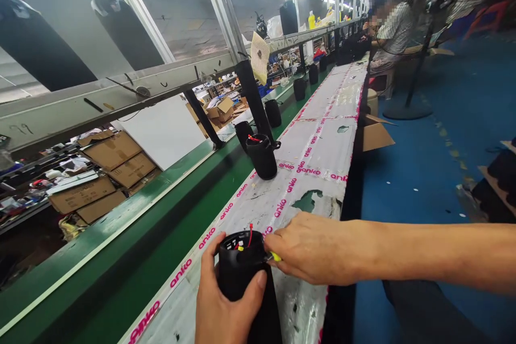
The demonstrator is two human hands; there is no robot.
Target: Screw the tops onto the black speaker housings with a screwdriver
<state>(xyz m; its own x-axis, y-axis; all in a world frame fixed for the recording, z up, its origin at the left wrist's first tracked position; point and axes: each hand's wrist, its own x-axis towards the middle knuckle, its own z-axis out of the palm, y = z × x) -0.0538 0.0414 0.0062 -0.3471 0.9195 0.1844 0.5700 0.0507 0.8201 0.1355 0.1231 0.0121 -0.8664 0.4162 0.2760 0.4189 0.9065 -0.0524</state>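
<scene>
Evidently, your left hand (226, 306) grips the black cylinder (239, 280) around its side, likely to steady it at the near end of the table (322, 142), while your right hand (318, 250) grips a small yellow-ended tool (276, 256) against the rim's right side. The tool's tip is hard to make out. The cylinder looks dark and matte, open-topped, with a red wire (250, 236) poking up.

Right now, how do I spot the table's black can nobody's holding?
Find the green belt, then the pink-lettered bench beside it. Beyond the left hand stands a black cylinder, red wire on top; its neighbours are held or on the belt.
</scene>
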